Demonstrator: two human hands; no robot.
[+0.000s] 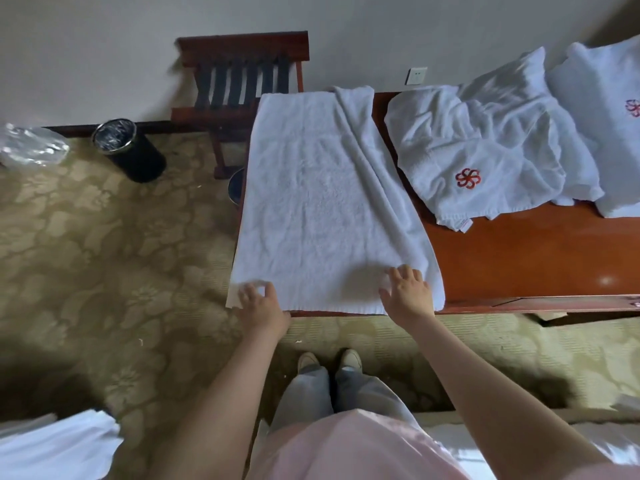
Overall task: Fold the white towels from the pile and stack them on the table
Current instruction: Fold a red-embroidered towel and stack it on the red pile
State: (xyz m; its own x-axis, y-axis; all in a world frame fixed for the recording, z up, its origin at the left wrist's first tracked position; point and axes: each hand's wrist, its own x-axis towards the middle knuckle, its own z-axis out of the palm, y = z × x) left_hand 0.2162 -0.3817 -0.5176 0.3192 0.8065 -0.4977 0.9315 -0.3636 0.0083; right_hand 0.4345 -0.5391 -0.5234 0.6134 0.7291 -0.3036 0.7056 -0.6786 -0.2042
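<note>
The towel [322,188] is lying on the left end of the table [519,258], long axis running away from the person. The right hand [408,289] is pressing its near edge, fingers spread; the left hand [258,301] is at the near corner, its grip too blurred to tell.

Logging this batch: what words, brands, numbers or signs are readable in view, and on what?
No words or numbers can be read.
Red flower emblem, no letters: on the crumpled towel.
Second red emblem, cut off by the picture's edge: on the far-right towel.
Hem tag on the crumpled towel: print too small to read.
</note>
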